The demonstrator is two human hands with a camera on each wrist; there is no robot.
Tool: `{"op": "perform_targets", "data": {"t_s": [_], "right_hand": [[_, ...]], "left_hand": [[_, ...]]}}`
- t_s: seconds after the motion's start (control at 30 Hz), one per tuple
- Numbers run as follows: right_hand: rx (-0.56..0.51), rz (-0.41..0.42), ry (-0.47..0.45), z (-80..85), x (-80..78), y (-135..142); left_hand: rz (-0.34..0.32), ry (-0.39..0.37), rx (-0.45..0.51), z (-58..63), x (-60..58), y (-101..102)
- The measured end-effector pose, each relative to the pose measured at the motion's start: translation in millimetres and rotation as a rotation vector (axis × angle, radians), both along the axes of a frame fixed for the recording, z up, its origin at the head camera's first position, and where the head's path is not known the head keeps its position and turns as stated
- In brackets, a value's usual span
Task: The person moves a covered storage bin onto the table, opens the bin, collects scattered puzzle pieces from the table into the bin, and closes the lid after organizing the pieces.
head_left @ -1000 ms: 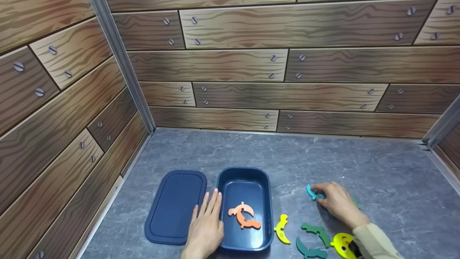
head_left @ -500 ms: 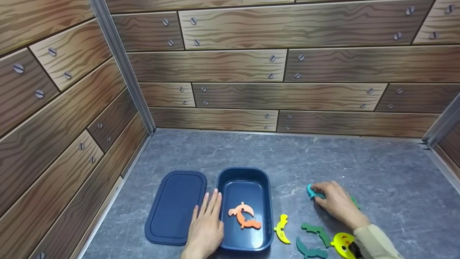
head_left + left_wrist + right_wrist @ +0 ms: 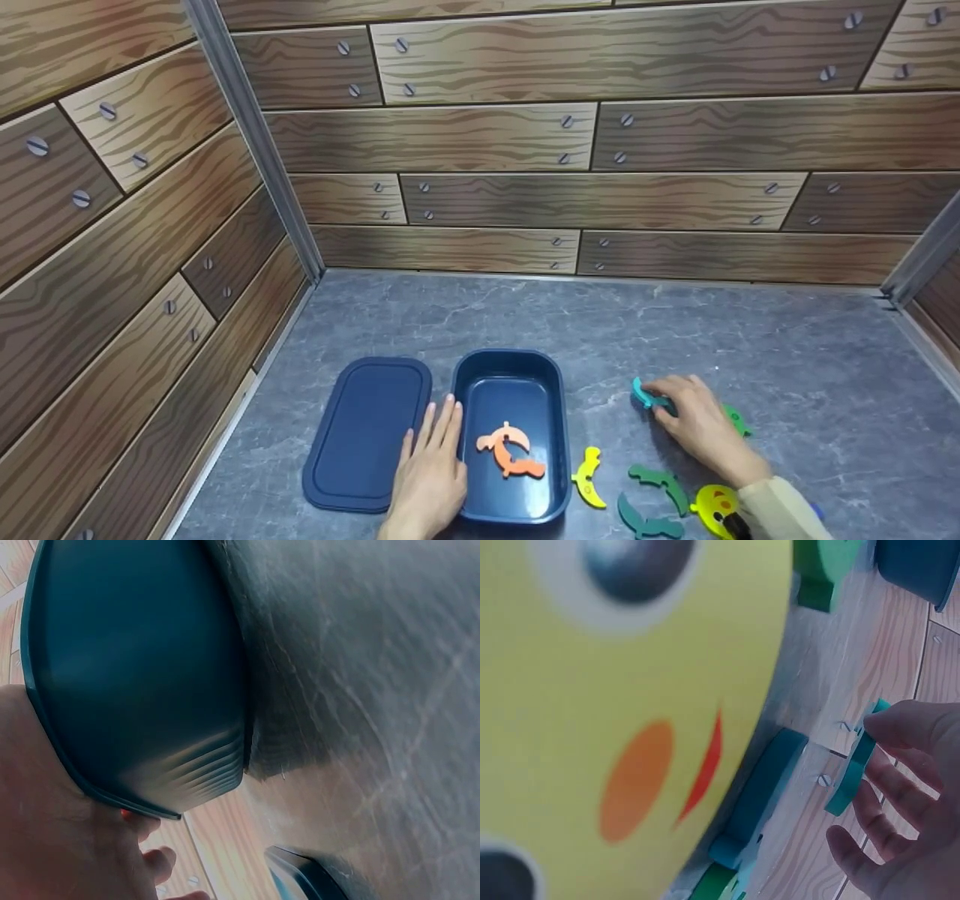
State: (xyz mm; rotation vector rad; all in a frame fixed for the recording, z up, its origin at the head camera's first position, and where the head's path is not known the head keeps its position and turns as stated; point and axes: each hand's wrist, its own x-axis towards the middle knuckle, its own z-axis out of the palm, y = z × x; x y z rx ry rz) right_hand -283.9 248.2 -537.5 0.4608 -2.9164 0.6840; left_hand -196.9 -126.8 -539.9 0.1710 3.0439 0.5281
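Note:
My right hand [image 3: 701, 420] pinches a turquoise curved toy piece [image 3: 642, 393] between thumb and fingers. In the right wrist view that piece [image 3: 853, 769] is held at a tilt, its lower end free. My left hand [image 3: 429, 476] lies with fingers straight along the left side of a dark blue open box [image 3: 564, 435]. The left wrist view shows the box's outer wall [image 3: 135, 675] beside the hand. Inside the box are a light orange curved piece [image 3: 516, 435] and an orange one [image 3: 517, 466] partly under it.
A dark blue lid [image 3: 367, 435] lies left of the box. To the right lie a yellow crescent piece [image 3: 589, 480], green piece [image 3: 664, 484], teal piece [image 3: 646, 525] and round yellow smiling-face piece [image 3: 711, 506]. Another green piece [image 3: 737, 420] shows behind the right hand. Plank-patterned walls enclose the table.
The right hand has shifted slightly left and away from me with the turquoise piece, whose angle has changed. More of the green piece behind that hand shows. The left hand stays put.

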Motion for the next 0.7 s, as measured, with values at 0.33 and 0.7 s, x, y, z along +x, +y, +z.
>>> {"op": "perform_targets", "data": {"t_s": [0.33,0.7], "right_hand": [[-0.035,0.032,0.097,8.6,10.3,-11],[-0.064,0.056,0.173,19.3,20.6,-23]], "left_hand": [[0.000,0.005,-0.003,0.1,0.0,0],[-0.007,0.030,-0.004,-1.1,-0.1,0]]}}
